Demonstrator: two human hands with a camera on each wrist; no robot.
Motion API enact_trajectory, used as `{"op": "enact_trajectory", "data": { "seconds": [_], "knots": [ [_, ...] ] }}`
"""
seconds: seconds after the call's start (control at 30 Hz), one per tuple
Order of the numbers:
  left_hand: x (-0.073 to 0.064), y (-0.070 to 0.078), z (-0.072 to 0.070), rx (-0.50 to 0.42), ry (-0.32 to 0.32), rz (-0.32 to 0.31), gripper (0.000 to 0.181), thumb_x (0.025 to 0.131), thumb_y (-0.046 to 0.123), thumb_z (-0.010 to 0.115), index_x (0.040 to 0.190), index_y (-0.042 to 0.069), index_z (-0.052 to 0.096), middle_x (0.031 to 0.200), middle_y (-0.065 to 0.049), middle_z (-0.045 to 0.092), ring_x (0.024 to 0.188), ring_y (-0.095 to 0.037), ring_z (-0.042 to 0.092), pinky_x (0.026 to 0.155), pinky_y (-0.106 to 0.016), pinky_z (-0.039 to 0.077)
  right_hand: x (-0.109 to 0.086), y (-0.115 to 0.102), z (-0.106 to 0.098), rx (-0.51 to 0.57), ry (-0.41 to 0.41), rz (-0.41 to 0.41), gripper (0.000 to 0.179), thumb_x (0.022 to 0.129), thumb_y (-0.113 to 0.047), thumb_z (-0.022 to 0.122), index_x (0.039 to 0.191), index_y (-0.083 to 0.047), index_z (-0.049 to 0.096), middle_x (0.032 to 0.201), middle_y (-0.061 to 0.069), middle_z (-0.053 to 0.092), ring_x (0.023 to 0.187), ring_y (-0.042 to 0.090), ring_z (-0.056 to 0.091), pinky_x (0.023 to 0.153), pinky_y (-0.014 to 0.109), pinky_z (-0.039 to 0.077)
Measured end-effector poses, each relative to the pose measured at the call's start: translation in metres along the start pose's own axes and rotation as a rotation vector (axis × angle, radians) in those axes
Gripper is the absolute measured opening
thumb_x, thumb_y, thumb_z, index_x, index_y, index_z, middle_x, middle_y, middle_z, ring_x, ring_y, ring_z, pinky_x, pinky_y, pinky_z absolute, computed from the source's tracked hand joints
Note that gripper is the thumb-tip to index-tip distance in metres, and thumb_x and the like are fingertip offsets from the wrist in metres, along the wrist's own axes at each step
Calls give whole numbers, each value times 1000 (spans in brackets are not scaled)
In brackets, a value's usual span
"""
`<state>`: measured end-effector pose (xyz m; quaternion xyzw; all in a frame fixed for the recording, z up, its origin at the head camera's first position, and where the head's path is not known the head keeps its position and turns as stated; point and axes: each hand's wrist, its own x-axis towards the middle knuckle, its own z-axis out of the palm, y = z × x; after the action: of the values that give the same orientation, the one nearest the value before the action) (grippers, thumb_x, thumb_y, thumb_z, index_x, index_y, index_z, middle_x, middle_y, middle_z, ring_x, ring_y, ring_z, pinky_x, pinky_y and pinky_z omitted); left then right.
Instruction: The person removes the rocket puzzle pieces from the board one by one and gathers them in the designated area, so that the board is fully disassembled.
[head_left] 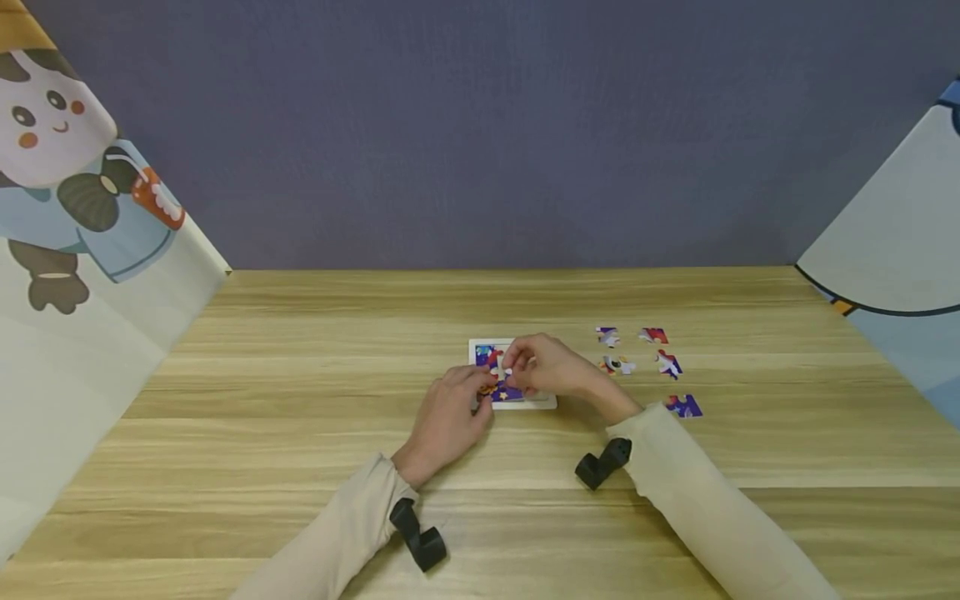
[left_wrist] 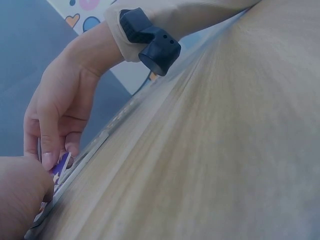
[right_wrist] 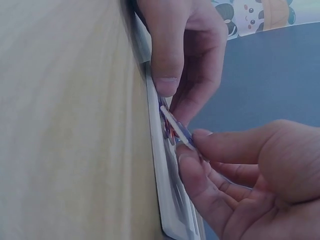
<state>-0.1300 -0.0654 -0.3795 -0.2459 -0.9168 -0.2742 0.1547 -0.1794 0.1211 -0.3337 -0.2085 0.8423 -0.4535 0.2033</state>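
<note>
A small white-rimmed puzzle tray (head_left: 550, 402) lies on the table, with purple, red and blue jigsaw pieces (head_left: 483, 353) in its left part. My right hand (head_left: 553, 367) comes over the tray from the right. Its thumb and fingertips pinch a puzzle piece (right_wrist: 176, 127), which stands tilted with its pale edge showing in the right wrist view. At the tray's left side is my left hand (head_left: 450, 415). Its fingertips rest on the pieces there, close by the tilted piece, with the thumb at the tray's near edge. The hands partly hide the tray.
Several loose jigsaw pieces lie right of the tray, among them a red one (head_left: 654, 335) and a purple one (head_left: 684, 406) near the right sleeve (head_left: 697, 467). A dark panel (head_left: 495, 133) rises behind the wooden table (head_left: 315, 333). Cartoon-printed walls (head_left: 67, 208) flank it.
</note>
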Motion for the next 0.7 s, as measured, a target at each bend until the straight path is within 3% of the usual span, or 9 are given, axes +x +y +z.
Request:
{"op": "enact_trajectory", "data": {
  "seconds": [0.4,0.7],
  "knots": [
    [0,-1,0,-2,3,10,22,82,8,63,103,5,70,114,-10,67,110,-27,60,92,-46,49,-5,-2,-3,2,27,27,16,85,1,62,101,4,60,82,8,57,63,14,59,59,28,54],
    [0,1,-2,-2,-8,2,22,83,9,64,104,6,70,115,-10,67,110,-28,60,94,-45,48,-14,5,-9,-31,38,4,14,86,0,63,98,4,59,81,8,57,61,14,58,57,27,52]
  ]
}}
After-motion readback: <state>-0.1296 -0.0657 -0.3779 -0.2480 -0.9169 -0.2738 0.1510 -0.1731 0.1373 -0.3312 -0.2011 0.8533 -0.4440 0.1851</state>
